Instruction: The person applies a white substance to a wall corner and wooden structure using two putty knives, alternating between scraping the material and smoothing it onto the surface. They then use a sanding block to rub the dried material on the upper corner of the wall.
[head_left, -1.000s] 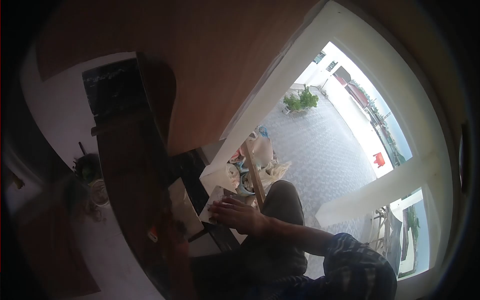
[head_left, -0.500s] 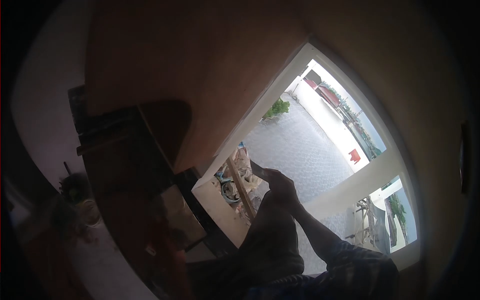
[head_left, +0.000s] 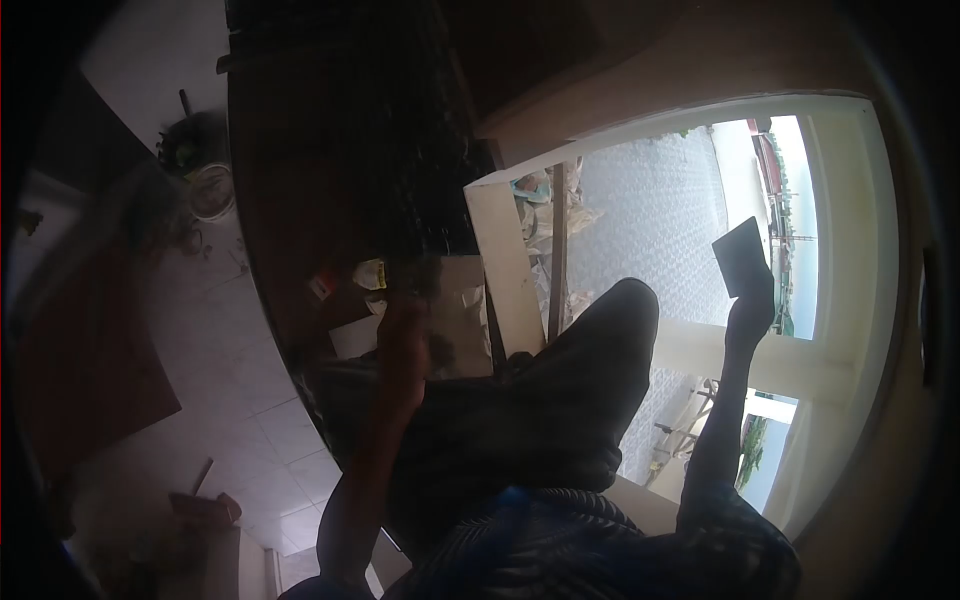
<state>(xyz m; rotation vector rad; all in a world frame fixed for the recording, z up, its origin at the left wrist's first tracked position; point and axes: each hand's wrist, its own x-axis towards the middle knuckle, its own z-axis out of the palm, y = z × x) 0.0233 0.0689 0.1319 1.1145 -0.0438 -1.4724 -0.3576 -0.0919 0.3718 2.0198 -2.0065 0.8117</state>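
In the head view, my right hand (head_left: pixel 752 303) is raised at the right, in front of the window opening. It is closed on the lower edge of a dark flat rectangular piece (head_left: pixel 738 257), seen against the bright outdoors. On the left, my left hand (head_left: pixel 403 335) hangs over the dark surface, its fingers dim and smeared, so their hold is hidden. Just beyond it lie a small yellow-and-white labelled container (head_left: pixel 370 274) and a small red-and-white item (head_left: pixel 323 286). My bent knee (head_left: pixel 630 300) rises between the two hands.
A pale window frame (head_left: pixel 510 270) borders the opening, with a wooden strip (head_left: pixel 558 260) and crumpled bags (head_left: pixel 538 225) just outside. Down left, a white bucket (head_left: pixel 212 190) stands on the tiled floor (head_left: pixel 250 440), near a brown board (head_left: pixel 95 360).
My view has turned and tilted toward the dark surface and floor. My right hand has lifted from my knee with the dark piece. My left hand has come into sight.
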